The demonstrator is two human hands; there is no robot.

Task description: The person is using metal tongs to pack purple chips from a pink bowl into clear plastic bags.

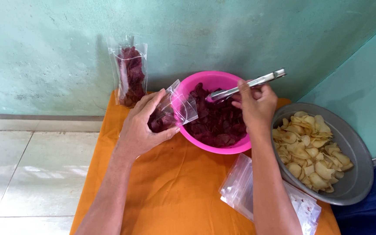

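Note:
My left hand [142, 126] grips a small clear plastic bag [173, 110] partly filled with dark purple chips, tilted toward a pink bowl [223, 149]. The bowl holds many dark purple chips [218, 124]. My right hand [254, 104] holds metal tongs [246, 85], whose tips point down to the left into the bowl, just right of the bag's mouth.
A filled clear bag of purple chips [131, 76] stands against the green wall behind the orange table [175, 187]. A grey basin [353, 182] of pale yellow chips sits at the right. Empty clear bags [240, 189] lie near the front under my right forearm.

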